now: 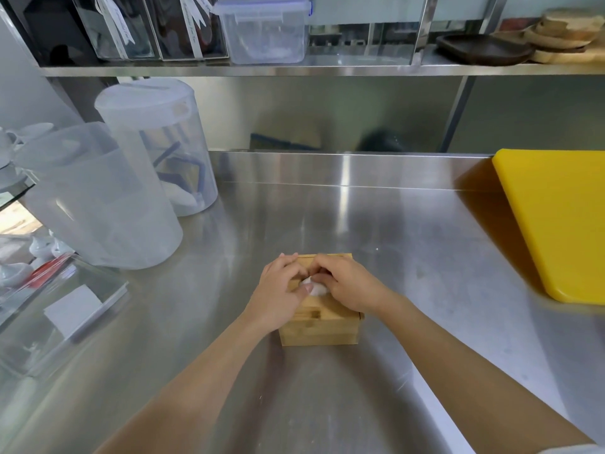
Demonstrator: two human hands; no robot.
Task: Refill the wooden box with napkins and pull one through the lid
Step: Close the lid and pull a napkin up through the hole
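A small wooden box [319, 329] with its lid on stands on the steel counter, near the middle. A bit of white napkin [315, 288] pokes up through the lid's opening. My left hand [281, 293] rests on the lid's left side, fingers curled at the napkin. From the right, my right hand [347, 285] lies over the lid, and its fingertips pinch the napkin. Both hands hide most of the lid and its opening.
Two tall frosted plastic containers [108, 198] stand at the left. A clear plastic case [59, 309] lies at the near left. A yellow cutting board [563, 221] lies at the right. A steel shelf [327, 71] above carries tubs and wooden boards.
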